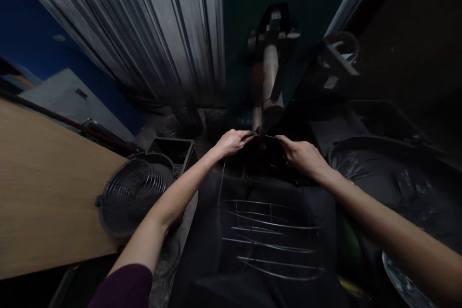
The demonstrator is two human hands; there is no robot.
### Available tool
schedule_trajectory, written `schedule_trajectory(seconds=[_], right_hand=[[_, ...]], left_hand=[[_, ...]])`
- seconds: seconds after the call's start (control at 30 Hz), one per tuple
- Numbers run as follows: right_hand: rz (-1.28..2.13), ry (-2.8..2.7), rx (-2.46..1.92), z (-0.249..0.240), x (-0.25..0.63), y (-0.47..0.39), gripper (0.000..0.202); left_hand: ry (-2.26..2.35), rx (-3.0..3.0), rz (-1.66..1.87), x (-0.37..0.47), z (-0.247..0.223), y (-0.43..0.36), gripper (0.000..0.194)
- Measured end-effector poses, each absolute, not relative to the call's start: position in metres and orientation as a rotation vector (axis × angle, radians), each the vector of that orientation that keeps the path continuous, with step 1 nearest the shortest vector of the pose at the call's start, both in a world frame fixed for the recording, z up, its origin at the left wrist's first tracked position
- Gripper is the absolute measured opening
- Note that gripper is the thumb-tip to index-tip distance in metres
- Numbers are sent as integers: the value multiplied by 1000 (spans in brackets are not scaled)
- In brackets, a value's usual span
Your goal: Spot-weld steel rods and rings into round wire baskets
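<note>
Pinching a thin curved wire from both sides, the two hands stand apart with the short span stretched between their fingertips. The left hand has thumb and fingers closed on one side of it; the right hand grips the other side, wrist angled inward. The wire sits at the lower end of a machine with a pale cylinder; whether it touches the machine is too dark to tell. Just below, a frame of bowed wires shows against dark cloth, and a slim straight wire slants from beneath the left hand toward its left side. It is unclear whether the pinched wire belongs to that frame.

Farther left, wire rings lie in a round bucket, with a black crate just behind and a wooden board beside it. On the right is a wide round tub. Corrugated metal rises behind, next to a blue panel.
</note>
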State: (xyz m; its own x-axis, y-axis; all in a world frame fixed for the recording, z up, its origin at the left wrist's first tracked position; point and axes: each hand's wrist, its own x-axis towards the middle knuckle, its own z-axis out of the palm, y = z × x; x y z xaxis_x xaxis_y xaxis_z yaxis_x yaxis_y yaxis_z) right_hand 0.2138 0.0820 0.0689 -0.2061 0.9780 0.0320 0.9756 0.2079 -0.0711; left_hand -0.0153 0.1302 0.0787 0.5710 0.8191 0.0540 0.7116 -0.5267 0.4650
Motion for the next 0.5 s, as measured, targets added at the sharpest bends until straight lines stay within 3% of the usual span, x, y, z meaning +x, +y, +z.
schedule_trajectory(seconds=[0.5], right_hand=[[69,-2326,-1895,67,221,84,37]], left_hand=[[1357,2457,362,-12,72,128,35]])
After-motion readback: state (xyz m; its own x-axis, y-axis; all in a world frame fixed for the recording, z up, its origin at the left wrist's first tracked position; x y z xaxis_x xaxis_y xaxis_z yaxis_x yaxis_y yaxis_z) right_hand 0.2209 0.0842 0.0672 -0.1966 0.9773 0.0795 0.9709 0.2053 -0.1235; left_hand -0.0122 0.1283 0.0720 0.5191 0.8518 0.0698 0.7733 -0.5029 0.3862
